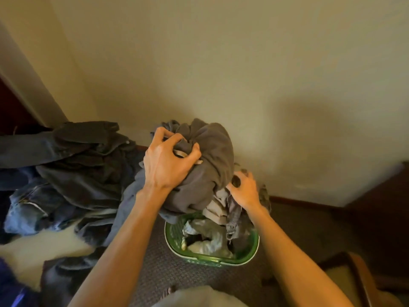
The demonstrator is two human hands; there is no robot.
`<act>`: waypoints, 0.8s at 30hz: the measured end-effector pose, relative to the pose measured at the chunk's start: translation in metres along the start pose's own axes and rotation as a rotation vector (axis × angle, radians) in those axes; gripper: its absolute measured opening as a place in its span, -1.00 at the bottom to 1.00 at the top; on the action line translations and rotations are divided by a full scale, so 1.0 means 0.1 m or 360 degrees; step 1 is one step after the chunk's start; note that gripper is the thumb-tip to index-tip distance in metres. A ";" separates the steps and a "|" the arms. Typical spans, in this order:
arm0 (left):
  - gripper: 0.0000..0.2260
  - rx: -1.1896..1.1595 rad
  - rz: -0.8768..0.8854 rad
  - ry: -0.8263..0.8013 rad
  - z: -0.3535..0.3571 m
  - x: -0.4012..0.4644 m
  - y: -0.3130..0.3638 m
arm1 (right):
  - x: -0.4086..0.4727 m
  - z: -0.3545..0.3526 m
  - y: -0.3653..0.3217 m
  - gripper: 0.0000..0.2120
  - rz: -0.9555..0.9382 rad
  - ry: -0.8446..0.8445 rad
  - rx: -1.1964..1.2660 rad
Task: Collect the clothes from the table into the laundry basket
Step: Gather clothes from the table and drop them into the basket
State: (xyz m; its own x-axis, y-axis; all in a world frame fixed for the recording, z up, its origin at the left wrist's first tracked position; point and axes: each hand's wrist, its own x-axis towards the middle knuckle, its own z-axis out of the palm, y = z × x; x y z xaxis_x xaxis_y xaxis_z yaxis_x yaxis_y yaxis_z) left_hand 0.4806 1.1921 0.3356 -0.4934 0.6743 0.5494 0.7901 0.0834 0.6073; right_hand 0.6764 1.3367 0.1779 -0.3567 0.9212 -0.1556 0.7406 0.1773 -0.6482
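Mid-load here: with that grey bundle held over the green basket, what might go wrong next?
1. The grey bundle gripped by the left hand looks bulky against the green basket, so part may spill onto the carpet.
2. Its trailing cloth reaches the dark clothes pile and could drag pieces off.
3. The right hand holds smaller items loosely; one may drop.

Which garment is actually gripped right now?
The grey bundle, bunched in the left hand above the green basket. The dark clothes and jeans lie untouched.

head view: only camera, worn on the person's head | faces forward and steeply down | close above both hands, left hand [170, 161] and right hand [244, 189] | wall beyond the fingers, carpet [155, 269] below them
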 end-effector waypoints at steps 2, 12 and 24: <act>-0.66 -0.0049 0.0004 -0.0027 0.08 0.04 -0.01 | -0.02 0.12 0.18 -0.36 0.0081 -0.0075 0.0132; -0.76 -0.0466 0.0099 -0.0087 0.50 0.43 0.27 | -0.19 0.21 0.51 -0.76 0.0362 0.0074 0.0379; -0.64 -0.0288 -0.0268 -0.0959 1.44 -0.28 -0.64 | -0.53 0.34 0.77 -0.85 0.0640 0.0039 0.0367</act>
State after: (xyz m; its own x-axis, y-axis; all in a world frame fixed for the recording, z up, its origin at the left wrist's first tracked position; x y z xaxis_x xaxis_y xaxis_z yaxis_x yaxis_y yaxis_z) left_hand 0.4961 1.2741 0.1986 -0.2732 0.9605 0.0521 0.6201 0.1345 0.7729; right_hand 0.7334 1.2896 0.1106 -0.0514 0.9093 -0.4129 0.6702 -0.2752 -0.6893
